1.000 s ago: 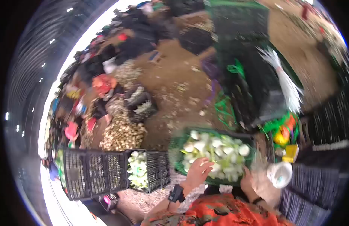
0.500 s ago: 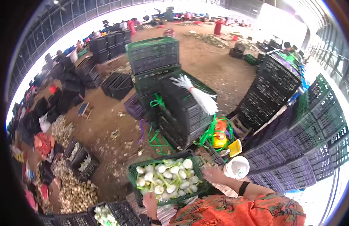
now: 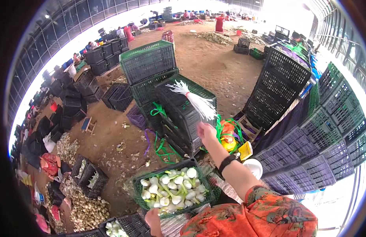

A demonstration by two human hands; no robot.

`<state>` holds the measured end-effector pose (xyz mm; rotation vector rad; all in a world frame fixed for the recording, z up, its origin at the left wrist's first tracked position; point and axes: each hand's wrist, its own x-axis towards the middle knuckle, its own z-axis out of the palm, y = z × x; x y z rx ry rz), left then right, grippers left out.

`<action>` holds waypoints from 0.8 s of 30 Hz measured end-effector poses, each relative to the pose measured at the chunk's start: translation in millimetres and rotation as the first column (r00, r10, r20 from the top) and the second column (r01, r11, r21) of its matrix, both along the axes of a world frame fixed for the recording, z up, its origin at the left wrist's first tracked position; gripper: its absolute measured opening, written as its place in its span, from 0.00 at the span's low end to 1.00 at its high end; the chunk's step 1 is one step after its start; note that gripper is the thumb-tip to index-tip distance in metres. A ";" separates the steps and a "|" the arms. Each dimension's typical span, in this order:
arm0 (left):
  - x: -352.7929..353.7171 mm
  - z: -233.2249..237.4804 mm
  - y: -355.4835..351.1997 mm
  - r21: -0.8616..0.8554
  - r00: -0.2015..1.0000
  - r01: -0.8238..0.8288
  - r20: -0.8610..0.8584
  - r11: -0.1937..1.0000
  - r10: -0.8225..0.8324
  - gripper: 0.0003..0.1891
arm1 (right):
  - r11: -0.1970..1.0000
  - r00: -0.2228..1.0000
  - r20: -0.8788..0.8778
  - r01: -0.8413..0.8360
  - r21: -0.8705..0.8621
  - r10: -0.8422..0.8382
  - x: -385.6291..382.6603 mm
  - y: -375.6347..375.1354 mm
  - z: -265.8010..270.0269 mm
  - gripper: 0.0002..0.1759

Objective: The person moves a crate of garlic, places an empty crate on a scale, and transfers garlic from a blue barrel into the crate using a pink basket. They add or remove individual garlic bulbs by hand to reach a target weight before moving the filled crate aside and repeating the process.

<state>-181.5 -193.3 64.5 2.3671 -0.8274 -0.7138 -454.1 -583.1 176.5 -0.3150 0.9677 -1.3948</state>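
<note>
The right hand (image 3: 206,131) is now reaching up and away from the green crate (image 3: 135,189), having left its far right corner, and is meeting the loose ends of the bundle of white strings (image 3: 192,99) lying on the black crates (image 3: 181,122) beyond it. Whether its fingers are closing on the strands cannot be told. The left hand (image 3: 152,218) is resting at the crate's near edge, its grip hidden, and the white bulbs (image 3: 171,189) are filling the crate.

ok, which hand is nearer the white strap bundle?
Right. The right hand is at the lower end of the white strap bundle; the left hand is far below, at the near rim of the green crate.
</note>
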 end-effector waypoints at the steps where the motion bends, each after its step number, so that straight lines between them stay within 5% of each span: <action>1: 0.3 -2.9 1.8 0.003 1.000 -0.003 -0.003 1.000 0.003 0.13 | 1.000 1.000 -0.003 -0.003 0.003 0.003 -3.4 8.0 -6.6 0.07; 3: 2.5 -18.0 9.7 -0.105 0.991 -0.115 -0.078 0.988 0.107 0.13 | 0.993 0.997 -0.056 -0.052 0.108 0.058 -11.7 19.6 -17.7 0.08; 4: 1.9 -31.5 14.0 -0.097 0.990 -0.123 -0.085 0.988 0.115 0.13 | 0.994 0.991 0.090 -0.103 0.025 0.100 -15.4 16.5 -24.2 0.08; 7: 4.4 -41.6 19.0 -0.179 0.987 -0.097 -0.144 0.979 0.071 0.12 | 0.996 0.984 0.158 -0.084 0.008 0.082 -8.0 -15.2 -13.3 0.09; 9: -2.0 -19.3 9.1 -0.102 0.998 0.070 0.010 0.992 -0.069 0.13 | 0.999 0.995 0.089 -0.042 0.006 0.041 -0.9 -21.4 -4.6 0.10; 13: -4.1 -10.5 4.2 -0.008 0.997 0.079 0.010 0.997 -0.079 0.16 | 0.991 0.986 -0.102 -0.127 0.037 0.130 -14.4 21.3 -4.3 0.09; 15: 1.0 -33.0 2.9 -0.102 0.997 0.074 0.017 0.992 -0.072 0.16 | 0.995 0.919 -0.383 -0.074 0.062 0.093 -37.6 58.4 -14.2 0.08; 17: 0.0 -28.5 12.7 -0.140 0.991 0.099 0.105 0.985 -0.085 0.16 | 0.992 0.901 -0.424 0.050 -0.114 -0.094 -76.9 89.5 -31.7 0.08; 19: -2.0 -10.6 13.3 -0.163 0.961 0.157 0.255 0.974 -0.112 0.18 | 0.969 0.830 -0.502 0.188 -0.158 -0.243 -111.2 122.3 26.8 0.08; 20: -1.0 0.6 13.0 -0.147 0.971 0.155 0.206 0.977 -0.123 0.14 | 0.950 0.824 -0.494 0.161 -0.268 -0.279 -151.5 125.2 31.0 0.07; 21: -2.8 11.1 12.9 -0.116 0.978 0.097 0.194 0.989 -0.073 0.11 | 0.924 0.902 -0.289 0.233 -0.302 -0.322 -178.6 135.2 55.8 0.03; 22: -6.2 25.0 10.4 -0.088 0.982 0.045 0.188 0.995 -0.028 0.12 | 0.874 0.868 -0.344 0.181 -0.451 -0.358 -207.0 142.6 78.2 0.02; 23: -21.0 54.1 -1.5 -0.199 0.933 0.040 0.359 0.979 0.035 0.16 | 0.763 0.369 -0.714 -0.023 -0.646 -0.594 -248.3 145.2 76.9 0.04; 24: -39.7 80.3 -14.8 -0.311 0.853 0.061 0.509 0.948 0.113 0.23 | 0.756 0.879 -0.371 -0.018 -0.654 -0.301 -265.7 154.0 105.3 0.03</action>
